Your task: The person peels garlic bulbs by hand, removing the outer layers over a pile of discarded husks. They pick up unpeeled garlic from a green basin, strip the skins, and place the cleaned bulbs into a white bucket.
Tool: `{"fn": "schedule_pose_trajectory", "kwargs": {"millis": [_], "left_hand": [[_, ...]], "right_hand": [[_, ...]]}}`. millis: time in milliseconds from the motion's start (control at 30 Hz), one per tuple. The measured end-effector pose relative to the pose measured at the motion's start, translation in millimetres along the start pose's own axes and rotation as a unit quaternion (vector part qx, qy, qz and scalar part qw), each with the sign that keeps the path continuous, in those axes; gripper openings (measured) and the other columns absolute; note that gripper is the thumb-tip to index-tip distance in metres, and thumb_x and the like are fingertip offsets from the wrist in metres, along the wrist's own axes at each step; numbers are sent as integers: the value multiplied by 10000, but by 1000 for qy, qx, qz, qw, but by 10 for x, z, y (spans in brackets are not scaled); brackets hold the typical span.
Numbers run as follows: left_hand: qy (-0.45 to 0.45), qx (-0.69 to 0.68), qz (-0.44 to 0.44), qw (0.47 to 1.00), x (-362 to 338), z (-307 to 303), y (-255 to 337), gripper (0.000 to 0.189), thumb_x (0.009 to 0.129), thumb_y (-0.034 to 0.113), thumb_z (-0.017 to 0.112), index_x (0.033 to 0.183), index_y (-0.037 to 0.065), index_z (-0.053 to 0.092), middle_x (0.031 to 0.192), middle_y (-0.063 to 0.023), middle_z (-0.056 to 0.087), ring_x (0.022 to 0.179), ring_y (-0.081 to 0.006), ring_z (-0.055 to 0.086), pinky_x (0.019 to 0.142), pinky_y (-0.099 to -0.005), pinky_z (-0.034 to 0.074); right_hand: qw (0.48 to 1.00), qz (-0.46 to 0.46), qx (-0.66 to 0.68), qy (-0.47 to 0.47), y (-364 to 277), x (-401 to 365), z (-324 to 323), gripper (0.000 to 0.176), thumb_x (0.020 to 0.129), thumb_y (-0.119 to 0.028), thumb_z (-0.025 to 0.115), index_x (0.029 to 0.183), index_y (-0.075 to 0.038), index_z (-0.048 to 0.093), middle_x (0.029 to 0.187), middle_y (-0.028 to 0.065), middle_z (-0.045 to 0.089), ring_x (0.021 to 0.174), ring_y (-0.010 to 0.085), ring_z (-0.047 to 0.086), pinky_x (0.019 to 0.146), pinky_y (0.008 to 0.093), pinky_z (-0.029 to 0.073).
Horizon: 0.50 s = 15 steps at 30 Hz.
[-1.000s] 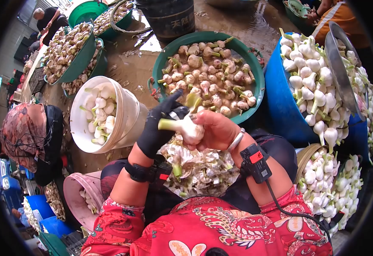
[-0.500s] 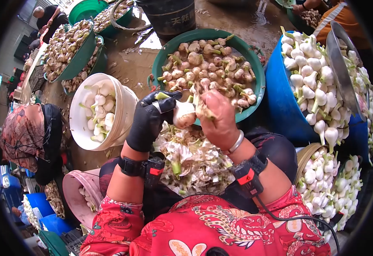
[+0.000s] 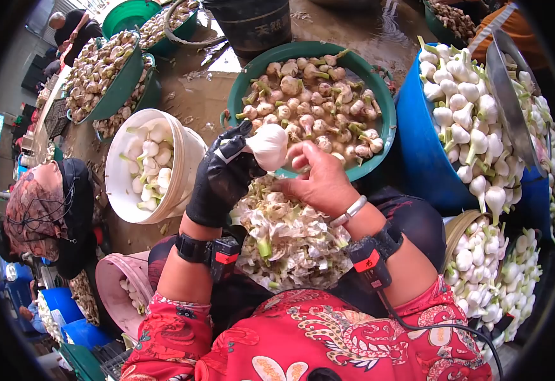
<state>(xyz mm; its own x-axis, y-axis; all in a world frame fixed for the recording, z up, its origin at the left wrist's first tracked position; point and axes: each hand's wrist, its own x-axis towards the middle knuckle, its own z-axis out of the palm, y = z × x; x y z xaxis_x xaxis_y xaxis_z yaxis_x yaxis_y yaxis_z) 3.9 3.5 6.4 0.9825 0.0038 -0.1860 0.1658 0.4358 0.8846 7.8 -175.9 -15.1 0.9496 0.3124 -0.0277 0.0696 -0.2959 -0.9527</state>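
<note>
My left hand point(image 3: 221, 174), in a black glove, grips a garlic bulb point(image 3: 268, 147) by its stem end. The bulb is white and smooth, and its head points right. Just right of it, my bare right hand point(image 3: 322, 182) has its fingers apart and partly bent, with nothing visible in them. Below both hands, a heap of garlic skins point(image 3: 290, 238) lies in my lap, with green stem bits among the papery peel. Beyond them stands a green basin point(image 3: 387, 136) of brownish, unpeeled garlic bulbs point(image 3: 309, 101) in murky water.
A white bucket point(image 3: 117, 190) with peeled garlic stands left, a pink bucket point(image 3: 109, 279) below it. At right, a blue tub point(image 3: 411, 127) is heaped with white bulbs beside a metal pan point(image 3: 509, 95). A black bucket point(image 3: 249, 25) stands behind the basin. Other people are at the edges.
The bulb in my left hand has gone from brownish, loose outer skin to clean white. My right hand has come off it, moving slightly down, and its fingers have opened.
</note>
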Motion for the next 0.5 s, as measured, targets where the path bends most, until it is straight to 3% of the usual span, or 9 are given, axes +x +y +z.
{"fn": "schedule_pose_trajectory", "kwargs": {"millis": [100, 167, 267, 300, 333, 367, 400, 467, 500], "left_hand": [[-24, 56, 54, 997, 8, -70, -105, 365, 912, 270, 521, 1182, 28, 559, 796, -42, 602, 689, -143, 574, 632, -306, 503], [-27, -102, -104, 989, 24, -129, -105, 349, 918, 296, 518, 1135, 32, 587, 780, -42, 595, 667, -134, 564, 585, -287, 485], [24, -74, -90, 993, 31, -167, 19, 344, 925, 323, 509, 1088, 37, 607, 767, -47, 586, 620, -123, 540, 546, -273, 462], [29, -46, -57, 997, 40, -200, 107, 295, 943, 268, 489, 1074, 27, 598, 751, -47, 576, 575, -119, 525, 547, -264, 465], [-20, 290, 174, 941, -52, -245, 200, 240, 934, 152, 488, 1100, 4, 578, 741, -43, 573, 569, -125, 540, 555, -261, 473], [-1, 273, 173, 946, -10, -430, 370, 246, 901, 41, 486, 1129, -16, 558, 736, -38, 572, 613, -120, 573, 582, -256, 482], [45, 532, 302, 790, 41, -645, 510, 293, 860, 10, 514, 1149, -18, 556, 769, -47, 593, 660, -117, 587, 610, -247, 482], [177, 300, 260, 901, 57, -919, 817, 276, 868, 45, 549, 1136, -10, 581, 875, -80, 644, 710, -157, 605, 707, -286, 486], [220, 445, 296, 816, 55, -1017, 896, 268, 876, 73, 567, 1129, -12, 588, 952, -84, 645, 832, -177, 611, 786, -306, 479]], "right_hand": [[994, -25, 16, 101, 8, 37, 33, 221, 700, -191, 704, 794, -33, 580, 655, 143, 598, 647, 321, 610, 614, 362, 488], [994, -73, -1, 84, 87, 102, 9, 114, 768, -132, 633, 791, -32, 582, 651, 125, 594, 604, 313, 594, 585, 361, 477], [986, -43, 49, 154, 128, 265, -260, 59, 783, -43, 532, 800, -41, 588, 622, 82, 581, 551, 204, 563, 549, 332, 454], [970, -3, 134, 202, 144, 296, -316, 88, 768, -24, 515, 804, -45, 592, 609, 68, 575, 538, 163, 547, 539, 317, 447], [970, -3, 135, 203, 152, 272, -332, 88, 768, -24, 515, 804, -45, 592, 609, 68, 575, 538, 163, 547, 539, 317, 447], [985, 11, 108, 136, 162, 225, -349, 123, 763, -2, 487, 791, -37, 602, 623, 48, 573, 542, 133, 533, 527, 287, 439], [994, 26, 80, 69, 174, 169, -366, 162, 758, 21, 459, 777, -30, 611, 637, 28, 570, 545, 102, 519, 514, 256, 431], [998, 31, -11, -49, 155, 62, -408, 237, 746, 50, 407, 774, -23, 631, 649, 5, 561, 580, 76, 494, 524, 221, 396], [1000, -16, -4, -2, 212, 54, -386, 161, 722, -10, 492, 724, -50, 647, 616, 83, 608, 576, 162, 572, 553, 284, 450]]}}
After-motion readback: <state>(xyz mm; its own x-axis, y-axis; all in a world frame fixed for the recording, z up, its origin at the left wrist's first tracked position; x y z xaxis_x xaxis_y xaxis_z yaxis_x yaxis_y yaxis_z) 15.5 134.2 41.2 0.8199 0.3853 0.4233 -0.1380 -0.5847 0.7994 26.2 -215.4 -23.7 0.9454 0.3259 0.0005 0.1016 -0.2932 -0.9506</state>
